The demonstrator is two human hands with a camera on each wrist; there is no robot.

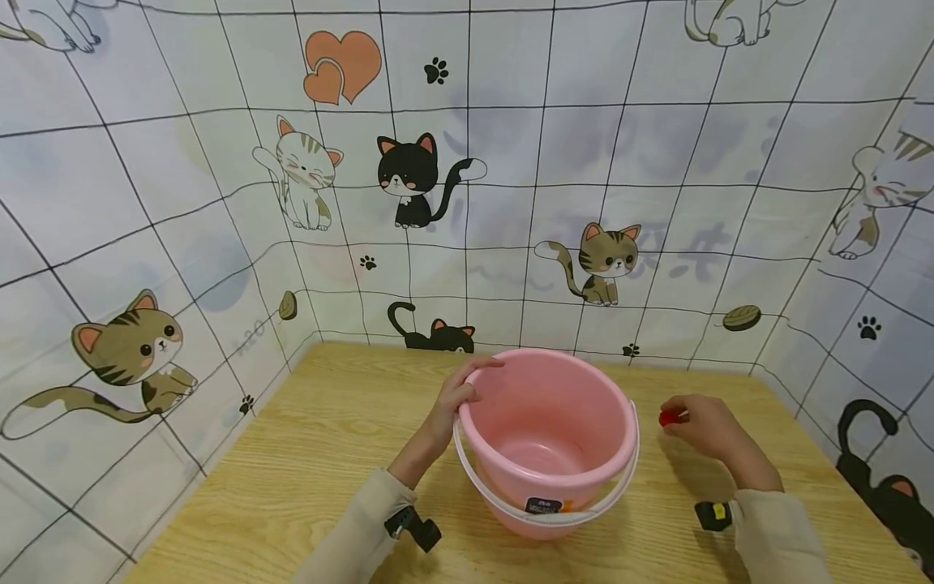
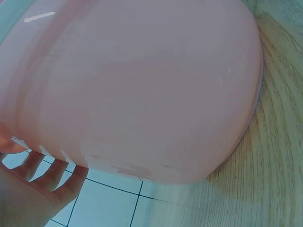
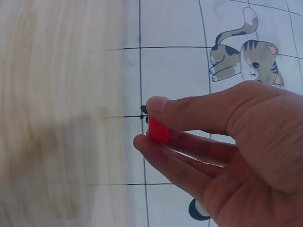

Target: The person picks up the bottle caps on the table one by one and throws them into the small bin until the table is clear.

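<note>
A pink plastic bucket [image 1: 562, 389] stands upright on the wooden table, its inside bare down to the bottom. Its white handle [image 1: 474, 478] hangs down across the front. My left hand [image 1: 445, 410] grips the bucket's rim on the left side, thumb and fingers at the edge. In the left wrist view, the fingers of the left hand [image 2: 40, 189] lie against the bucket's outer wall [image 2: 156, 90]. To the right of the bucket, my right hand [image 1: 704, 426] is raised above the table. Between its thumb and fingertips it pinches a small red block [image 3: 157, 130].
The light wood table [image 1: 350, 405] spreads around the bucket. A white cloth with grid lines and cartoon cats [image 1: 511, 243] rises behind the table and along both sides. Black wrist cameras [image 1: 413, 529] sit on both cuffs.
</note>
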